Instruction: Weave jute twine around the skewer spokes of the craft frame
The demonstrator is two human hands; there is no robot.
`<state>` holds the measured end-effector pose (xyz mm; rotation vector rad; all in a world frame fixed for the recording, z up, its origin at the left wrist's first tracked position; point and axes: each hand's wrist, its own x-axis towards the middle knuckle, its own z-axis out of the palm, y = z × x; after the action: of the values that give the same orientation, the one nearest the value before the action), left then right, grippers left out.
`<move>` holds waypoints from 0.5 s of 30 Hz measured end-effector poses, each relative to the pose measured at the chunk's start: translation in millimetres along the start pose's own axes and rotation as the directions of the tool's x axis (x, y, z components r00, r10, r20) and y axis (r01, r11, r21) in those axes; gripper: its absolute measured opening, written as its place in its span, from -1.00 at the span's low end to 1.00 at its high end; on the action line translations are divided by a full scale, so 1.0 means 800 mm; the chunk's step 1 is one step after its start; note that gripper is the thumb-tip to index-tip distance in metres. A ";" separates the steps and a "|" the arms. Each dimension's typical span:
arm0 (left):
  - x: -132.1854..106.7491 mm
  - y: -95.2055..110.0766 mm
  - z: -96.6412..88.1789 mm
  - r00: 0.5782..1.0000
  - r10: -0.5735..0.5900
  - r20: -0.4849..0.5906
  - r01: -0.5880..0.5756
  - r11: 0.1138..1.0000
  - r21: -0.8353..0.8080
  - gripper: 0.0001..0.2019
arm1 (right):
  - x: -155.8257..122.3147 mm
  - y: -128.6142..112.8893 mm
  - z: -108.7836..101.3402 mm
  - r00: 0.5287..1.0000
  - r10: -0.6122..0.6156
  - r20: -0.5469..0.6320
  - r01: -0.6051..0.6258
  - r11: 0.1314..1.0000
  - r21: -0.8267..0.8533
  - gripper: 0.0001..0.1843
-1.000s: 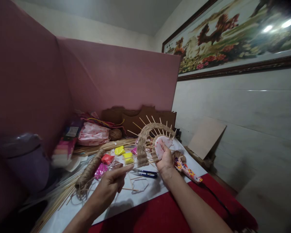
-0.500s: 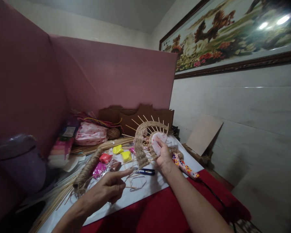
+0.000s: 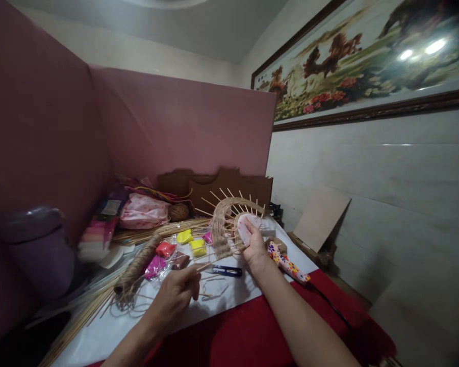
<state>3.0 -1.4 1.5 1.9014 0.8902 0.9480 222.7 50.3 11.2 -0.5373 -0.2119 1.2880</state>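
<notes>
My right hand [image 3: 257, 252] grips a half-made twine weaving [image 3: 222, 224] by its round pink-and-white centre [image 3: 246, 229], thumb on top. Thin wooden sticks fan out from that centre, with a wide band of jute twine woven across them in an arc. Below and left of the weaving, my left hand [image 3: 180, 290] has its fingers bent together. A thin pale strand, apparently twine [image 3: 204, 266], runs from its fingertips towards the band's lower end. Dark blue thread snips [image 3: 226, 270] lie on the white sheet just under the weaving.
A twine roll [image 3: 137, 262] with loose loops lies left, near yellow clay packets [image 3: 198, 248] and a red one [image 3: 165, 249]. Bundled sticks [image 3: 168, 230] stretch behind. A flower-patterned glue gun [image 3: 290, 266] with a cable rests right. Cardboard [image 3: 229, 186] stands at the back.
My left index finger was stretched out towards the band's end; now it is bent in, and the hand sits slightly farther right. My right hand still holds the weaving. The view has shifted slightly.
</notes>
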 end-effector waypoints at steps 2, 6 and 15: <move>0.002 -0.004 0.005 0.999 -0.041 -0.021 0.039 0.993 -0.109 -0.71 | 0.000 0.006 -0.003 1.000 -0.031 -0.007 0.031 0.999 0.014 -0.92; 0.006 -0.003 0.011 0.996 -0.056 -0.076 0.032 0.956 -0.290 -0.84 | -0.003 0.017 -0.004 0.998 -0.062 -0.021 0.062 0.998 0.030 -0.92; 0.008 -0.007 0.018 0.984 -0.151 -0.089 0.084 0.849 -0.521 -0.68 | -0.016 0.023 0.004 0.990 -0.138 -0.043 0.140 0.989 0.050 -0.91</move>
<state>17.3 0.9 -7.2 1.3236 0.7210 1.1115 202.3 42.5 6.7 -0.4939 -0.1790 1.1437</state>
